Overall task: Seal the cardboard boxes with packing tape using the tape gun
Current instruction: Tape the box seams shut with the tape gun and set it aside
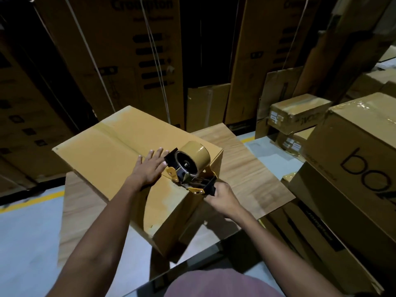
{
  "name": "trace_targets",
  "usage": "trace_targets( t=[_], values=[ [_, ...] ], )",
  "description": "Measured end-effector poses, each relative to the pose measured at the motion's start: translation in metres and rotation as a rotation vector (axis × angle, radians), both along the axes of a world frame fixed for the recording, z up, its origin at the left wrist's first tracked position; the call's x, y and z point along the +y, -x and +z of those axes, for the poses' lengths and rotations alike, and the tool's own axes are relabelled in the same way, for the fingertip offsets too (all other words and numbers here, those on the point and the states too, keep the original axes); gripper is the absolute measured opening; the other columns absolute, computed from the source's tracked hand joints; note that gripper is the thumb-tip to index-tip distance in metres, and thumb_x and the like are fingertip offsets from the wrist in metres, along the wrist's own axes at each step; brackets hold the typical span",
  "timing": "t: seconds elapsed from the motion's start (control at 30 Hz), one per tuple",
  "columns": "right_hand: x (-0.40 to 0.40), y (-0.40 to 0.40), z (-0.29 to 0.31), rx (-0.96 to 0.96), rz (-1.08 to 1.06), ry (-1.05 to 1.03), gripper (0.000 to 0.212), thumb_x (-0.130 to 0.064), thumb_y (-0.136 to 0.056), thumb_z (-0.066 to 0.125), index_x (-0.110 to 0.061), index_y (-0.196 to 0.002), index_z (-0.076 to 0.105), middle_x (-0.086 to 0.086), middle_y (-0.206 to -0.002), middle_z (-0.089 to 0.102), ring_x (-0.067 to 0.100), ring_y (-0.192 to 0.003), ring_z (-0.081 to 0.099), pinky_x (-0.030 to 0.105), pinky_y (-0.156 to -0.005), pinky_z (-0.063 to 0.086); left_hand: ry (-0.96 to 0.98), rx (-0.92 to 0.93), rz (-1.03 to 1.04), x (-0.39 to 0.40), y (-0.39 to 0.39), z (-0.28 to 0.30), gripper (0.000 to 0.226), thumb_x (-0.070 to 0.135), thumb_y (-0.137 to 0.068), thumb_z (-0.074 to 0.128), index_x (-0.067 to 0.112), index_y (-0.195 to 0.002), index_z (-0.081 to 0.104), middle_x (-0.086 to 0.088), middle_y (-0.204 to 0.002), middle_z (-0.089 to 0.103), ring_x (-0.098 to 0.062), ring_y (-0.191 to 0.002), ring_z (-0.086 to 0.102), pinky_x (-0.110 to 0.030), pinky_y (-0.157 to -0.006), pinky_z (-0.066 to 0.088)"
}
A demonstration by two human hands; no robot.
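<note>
Curled round the black handle of the tape gun (188, 168), the right hand (222, 199) grips the tool at the near right edge of the cardboard box (102, 155); the gun's front end sits on the box top, its tan tape roll (196, 156) standing above the lid near the right corner. Flat on the lid just left of the gun, the left hand (150, 167) presses down with straight, spread fingers, fingertips almost at the gun's black front plate; it grasps nothing. A centre seam runs across the box top from the far left towards the gun, and a glossier strip along it may be tape, though I cannot tell for sure; the box rests at an angle on a wood-grain table (248, 168), one corner overhanging the near edge. To the right stand stacked cartons (351, 151), some wrapped in shiny film, one with large dark lettering; smaller boxes (297, 113) with labels lie behind them. Tall printed cartons (137, 50) line the dark background; the grey floor (27, 236) carries a yellow line at left.
</note>
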State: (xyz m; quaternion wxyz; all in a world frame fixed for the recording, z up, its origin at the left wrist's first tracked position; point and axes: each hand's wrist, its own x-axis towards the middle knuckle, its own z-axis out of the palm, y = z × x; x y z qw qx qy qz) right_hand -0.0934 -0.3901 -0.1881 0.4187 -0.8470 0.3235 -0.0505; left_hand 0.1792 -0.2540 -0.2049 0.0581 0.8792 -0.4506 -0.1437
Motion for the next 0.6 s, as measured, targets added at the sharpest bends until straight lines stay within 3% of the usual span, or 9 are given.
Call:
trace_targets(
  t=[0.13, 0.27, 0.43, 0.5, 0.6],
  values=[
    [0.011, 0.004, -0.001, 0.052, 0.009, 0.055, 0.026, -0.017, -0.089, 0.071, -0.017, -0.073, 0.050, 0.000, -0.069, 0.052, 0.019, -0.068, 0.053, 0.028, -0.053, 0.036, 0.000, -0.027, 0.025, 0.001, 0.002, -0.002, 0.056, 0.052, -0.108, 0.011, 0.040, -0.161, -0.002, 0.008, -0.170, -0.008, -0.024, -0.157, -0.004, -0.060, -0.122, -0.001],
    [0.017, 0.005, 0.002, 0.063, 0.014, 0.084, 0.019, -0.019, -0.092, 0.069, -0.016, -0.081, 0.053, 0.000, -0.075, 0.054, 0.020, -0.075, 0.056, 0.027, -0.055, 0.037, -0.025, -0.023, 0.068, -0.002, 0.005, -0.002, 0.055, 0.049, -0.110, 0.015, 0.040, -0.161, -0.002, 0.008, -0.170, -0.009, -0.025, -0.157, -0.007, -0.063, -0.122, -0.003],
    [0.019, 0.004, 0.001, 0.087, -0.011, 0.045, 0.025, -0.017, -0.093, 0.069, -0.017, -0.077, 0.050, 0.000, -0.076, 0.052, 0.012, -0.067, 0.050, 0.024, -0.053, 0.036, -0.129, 0.011, 0.098, -0.019, 0.031, 0.008, 0.065, 0.028, -0.108, 0.040, 0.021, -0.164, 0.005, -0.005, -0.170, -0.014, -0.032, -0.156, -0.011, -0.065, -0.120, -0.004],
    [0.017, 0.006, 0.001, 0.094, -0.006, 0.035, 0.027, -0.018, -0.093, 0.069, -0.016, -0.076, 0.049, 0.001, -0.077, 0.052, 0.013, -0.067, 0.049, 0.026, -0.053, 0.036, -0.102, 0.008, 0.086, -0.017, 0.044, 0.005, 0.064, 0.030, -0.108, 0.039, 0.019, -0.163, 0.008, -0.002, -0.169, -0.015, -0.029, -0.156, -0.012, -0.064, -0.121, -0.004],
    [0.016, 0.009, 0.008, 0.076, 0.039, 0.039, 0.026, -0.020, -0.092, 0.069, -0.016, -0.075, 0.050, 0.001, -0.075, 0.054, 0.015, -0.068, 0.052, 0.029, -0.055, 0.038, -0.040, 0.013, 0.109, -0.013, 0.053, 0.002, 0.070, 0.042, -0.108, 0.036, 0.024, -0.162, -0.003, 0.001, -0.170, -0.014, -0.027, -0.156, -0.013, -0.060, -0.121, -0.007]
  ],
)
